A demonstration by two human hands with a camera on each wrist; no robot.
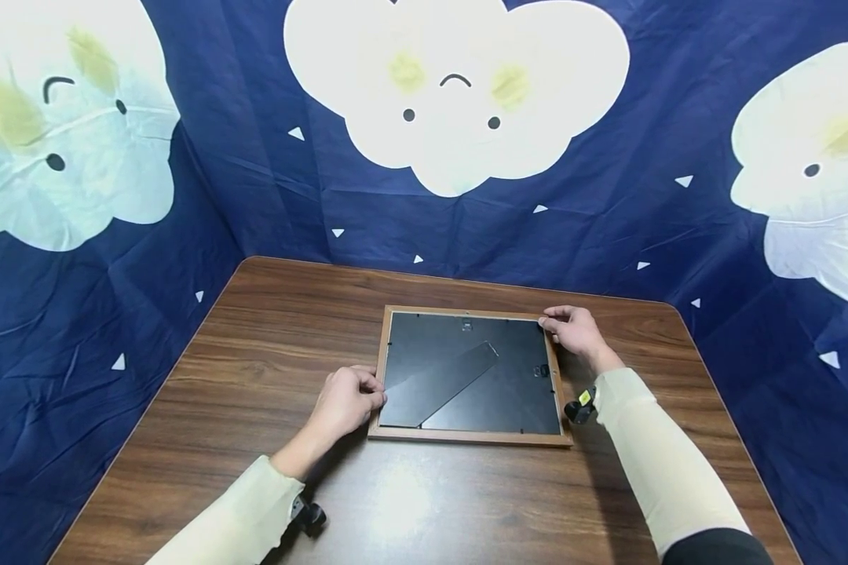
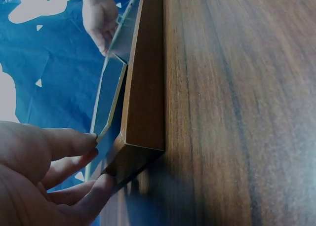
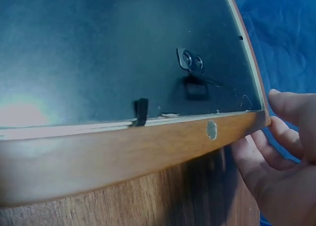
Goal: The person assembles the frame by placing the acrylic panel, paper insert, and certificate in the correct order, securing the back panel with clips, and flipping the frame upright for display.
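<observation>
A wooden picture frame point(image 1: 466, 438) lies face down on the table, its dark backing point(image 1: 424, 337) showing. Across the backing runs a dark stand leg point(image 1: 447, 383), slanting from lower left to upper centre. My left hand point(image 1: 349, 400) holds the frame's left side, near the lower left corner. In the left wrist view, a fingertip of that hand meets the stand leg's point(image 2: 113, 90) end, and another digit touches the wooden corner. With bent fingers, my right hand point(image 1: 575, 331) grips the upper right corner. A metal hanger point(image 3: 190, 62) and a black tab point(image 3: 141, 111) show in the right wrist view.
The brown wood-grain table point(image 1: 254, 353) has rounded far corners. Behind and beside it hangs a dark blue cloth point(image 1: 254, 173) with white clouds and small triangles. A bright light reflection lies on the tabletop in front of the frame.
</observation>
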